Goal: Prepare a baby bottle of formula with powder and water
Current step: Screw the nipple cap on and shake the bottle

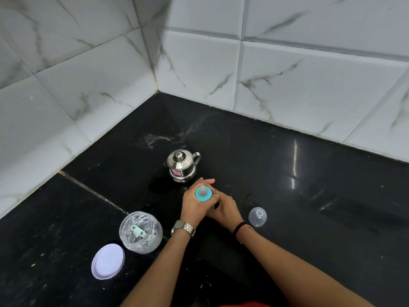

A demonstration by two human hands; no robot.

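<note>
The baby bottle stands on the black counter with its blue collar and clear teat (203,192) on top. My left hand (194,203) grips the bottle around the collar. My right hand (223,208) holds the bottle's body lower down, which hides most of it. A small steel kettle (182,166) with its lid on stands just behind the hands. To the left an open clear powder jar (141,232) holds a pale green scoop (137,231). Its white lid (108,261) lies flat beside it.
The bottle's clear dome cap (257,216) lies on the counter right of my right hand. White marble-look tiled walls (88,74) meet in a corner behind the kettle. A smear of spilled powder or water (163,137) marks the counter near the corner.
</note>
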